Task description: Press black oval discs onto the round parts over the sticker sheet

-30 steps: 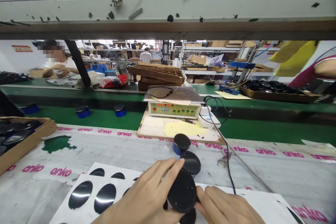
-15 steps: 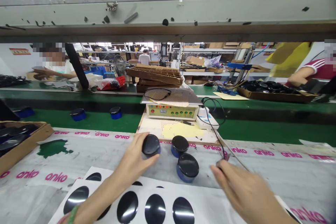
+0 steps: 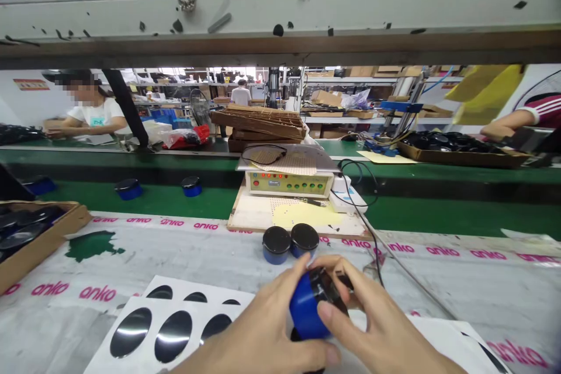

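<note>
Left hand: I see my left hand [image 3: 263, 333] cupping the blue round case [image 3: 309, 307] from below and the side, thumb stretched under it.
Right hand: my right hand [image 3: 377, 327] closes over the case's dark end, fingers [image 3: 337, 310] curled on its rim.
Case position: held just above the bench [image 3: 197, 257], tilted on its side, near the front edge, over the white sticker sheet [image 3: 149, 327].
Handling: I judge it a light, stiff plastic shell with a glossy, probably slippery face; best gripped around the blue wall, not the shiny top.
Neighbours: two more blue cases [image 3: 289, 242] stand upright, touching each other, just beyond my hands.
Surface: grey wrapping printed in pink covers the bench; a cardboard tray [image 3: 44, 239] sits at the left.
Room: a tester box [image 3: 289, 181] with lights stands behind, then a green belt [image 3: 438, 210]; other people work at the far side.
</note>
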Demonstrator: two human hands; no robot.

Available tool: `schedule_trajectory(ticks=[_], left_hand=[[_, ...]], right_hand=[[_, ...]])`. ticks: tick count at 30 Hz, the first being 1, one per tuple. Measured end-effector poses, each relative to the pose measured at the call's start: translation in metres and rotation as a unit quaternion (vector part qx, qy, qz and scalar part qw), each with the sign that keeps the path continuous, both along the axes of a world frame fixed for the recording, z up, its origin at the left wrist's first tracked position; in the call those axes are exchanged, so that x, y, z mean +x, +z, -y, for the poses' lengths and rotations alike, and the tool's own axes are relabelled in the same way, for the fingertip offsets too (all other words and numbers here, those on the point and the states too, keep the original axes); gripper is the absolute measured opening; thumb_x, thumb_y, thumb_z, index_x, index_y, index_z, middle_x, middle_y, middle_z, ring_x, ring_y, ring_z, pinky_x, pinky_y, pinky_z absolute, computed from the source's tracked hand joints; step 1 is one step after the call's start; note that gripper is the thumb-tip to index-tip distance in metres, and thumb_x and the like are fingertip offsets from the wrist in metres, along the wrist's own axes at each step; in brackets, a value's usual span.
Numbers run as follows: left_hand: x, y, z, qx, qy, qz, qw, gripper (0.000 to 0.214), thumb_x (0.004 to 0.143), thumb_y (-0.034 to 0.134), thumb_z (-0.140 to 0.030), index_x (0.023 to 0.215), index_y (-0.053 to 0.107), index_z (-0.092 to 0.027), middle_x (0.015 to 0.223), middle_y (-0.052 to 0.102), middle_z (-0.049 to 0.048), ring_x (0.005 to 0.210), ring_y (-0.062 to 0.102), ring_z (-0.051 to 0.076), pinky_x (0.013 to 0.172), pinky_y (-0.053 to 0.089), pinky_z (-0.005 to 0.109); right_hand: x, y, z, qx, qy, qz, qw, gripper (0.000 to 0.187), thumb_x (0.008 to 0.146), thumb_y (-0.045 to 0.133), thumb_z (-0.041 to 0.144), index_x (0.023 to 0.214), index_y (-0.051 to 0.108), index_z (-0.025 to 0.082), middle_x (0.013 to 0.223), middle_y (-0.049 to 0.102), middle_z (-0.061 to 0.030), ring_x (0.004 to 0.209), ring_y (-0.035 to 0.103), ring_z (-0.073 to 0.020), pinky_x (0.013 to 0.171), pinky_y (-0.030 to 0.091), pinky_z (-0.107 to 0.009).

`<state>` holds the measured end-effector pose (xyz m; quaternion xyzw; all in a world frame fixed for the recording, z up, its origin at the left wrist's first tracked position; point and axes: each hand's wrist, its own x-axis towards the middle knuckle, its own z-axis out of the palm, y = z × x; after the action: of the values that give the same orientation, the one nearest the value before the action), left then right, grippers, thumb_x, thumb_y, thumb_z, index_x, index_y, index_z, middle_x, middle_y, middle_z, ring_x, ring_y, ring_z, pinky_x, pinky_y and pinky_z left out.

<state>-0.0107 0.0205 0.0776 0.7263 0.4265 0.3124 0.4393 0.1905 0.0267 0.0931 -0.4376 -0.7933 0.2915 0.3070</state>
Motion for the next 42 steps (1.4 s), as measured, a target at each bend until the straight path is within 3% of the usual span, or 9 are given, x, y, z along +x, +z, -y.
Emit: schedule_trajectory(ticks=[7,21,27,31,34,36,38,40,42], left_hand=[[0.012,-0.029,0.007,0.084,0.008,0.016,0.996,0.090,0.063,0.075,-0.024,0.145,0.037,-0.019,0.135,0.056,0.0113,0.120,0.057,0.029,0.102,0.046,0.035],[0.001,-0.048,0.015,0.266,0.061,-0.047,0.961,0.097,0.073,0.076,-0.023,0.151,0.020,-0.030,0.142,0.051,0.0066,0.121,0.057,0.029,0.099,0.051,0.035],[0.010,-0.034,0.024,0.309,0.135,-0.092,0.937,0.093,0.074,0.071,-0.016,0.151,0.019,-0.028,0.134,0.057,0.0086,0.113,0.063,0.031,0.089,0.057,0.040],[0.011,-0.018,0.024,0.216,0.148,-0.042,0.964,0.079,0.070,0.070,-0.014,0.143,0.040,-0.024,0.129,0.062,0.0094,0.107,0.065,0.032,0.093,0.054,0.041],[0.000,0.001,0.021,-0.044,0.127,0.121,0.983,0.065,0.070,0.074,-0.028,0.131,0.053,-0.019,0.108,0.071,0.0097,0.088,0.071,0.028,0.082,0.058,0.038],[-0.011,0.014,0.018,-0.247,0.139,0.293,0.913,0.054,0.078,0.069,-0.039,0.123,0.055,-0.013,0.098,0.071,0.0110,0.080,0.071,0.024,0.078,0.059,0.034],[-0.021,0.022,0.016,-0.374,0.189,0.430,0.800,0.044,0.088,0.058,-0.040,0.117,0.053,-0.008,0.094,0.068,0.0135,0.076,0.072,0.022,0.079,0.058,0.032],[-0.027,0.023,0.014,-0.426,0.243,0.500,0.714,0.040,0.093,0.053,-0.036,0.116,0.052,-0.004,0.088,0.066,0.0141,0.074,0.071,0.020,0.079,0.058,0.029],[-0.028,0.019,0.014,-0.448,0.274,0.531,0.666,0.042,0.092,0.054,-0.038,0.114,0.052,-0.003,0.083,0.065,0.0132,0.072,0.070,0.020,0.074,0.059,0.029]], right_hand=[[-0.017,-0.008,0.011,-0.001,0.005,-0.062,0.998,0.019,0.088,0.043,0.031,0.077,0.030,0.024,0.079,0.050,0.0023,0.070,0.055,-0.0130,0.066,0.044,-0.026],[-0.020,-0.005,0.016,-0.066,0.026,-0.098,0.993,0.023,0.094,0.045,0.036,0.111,0.046,0.021,0.081,0.054,0.0002,0.075,0.057,-0.0153,0.066,0.048,-0.025],[-0.019,-0.008,0.014,-0.042,0.052,-0.121,0.990,0.025,0.092,0.048,0.034,0.072,0.040,0.021,0.114,0.055,-0.0080,0.096,0.058,-0.0166,0.084,0.050,-0.026],[-0.021,-0.003,0.015,-0.023,0.058,-0.117,0.991,0.018,0.093,0.047,0.033,0.079,0.047,0.021,0.114,0.057,-0.0070,0.095,0.059,-0.0163,0.083,0.051,-0.025],[-0.015,-0.005,0.013,0.024,0.047,-0.057,0.997,0.015,0.097,0.042,0.033,0.103,0.050,0.022,0.105,0.060,-0.0047,0.087,0.062,-0.0152,0.074,0.052,-0.024],[-0.001,-0.014,0.008,0.127,0.029,0.071,0.989,0.018,0.099,0.038,0.031,0.099,0.053,0.022,0.091,0.061,-0.0039,0.075,0.063,-0.0166,0.062,0.052,-0.026],[0.016,-0.027,0.002,0.274,0.004,0.221,0.936,0.028,0.097,0.035,0.023,0.077,0.055,0.021,0.073,0.060,-0.0042,0.060,0.060,-0.0203,0.047,0.046,-0.029],[0.030,-0.041,-0.001,0.368,-0.018,0.306,0.878,0.032,0.087,0.036,0.010,0.064,0.056,0.020,0.064,0.060,-0.0072,0.052,0.057,-0.0239,0.042,0.041,-0.033],[0.033,-0.050,-0.002,0.400,-0.032,0.322,0.857,0.031,0.073,0.037,0.000,0.072,0.063,0.017,0.076,0.067,-0.0122,0.063,0.060,-0.0284,0.053,0.046,-0.040]])
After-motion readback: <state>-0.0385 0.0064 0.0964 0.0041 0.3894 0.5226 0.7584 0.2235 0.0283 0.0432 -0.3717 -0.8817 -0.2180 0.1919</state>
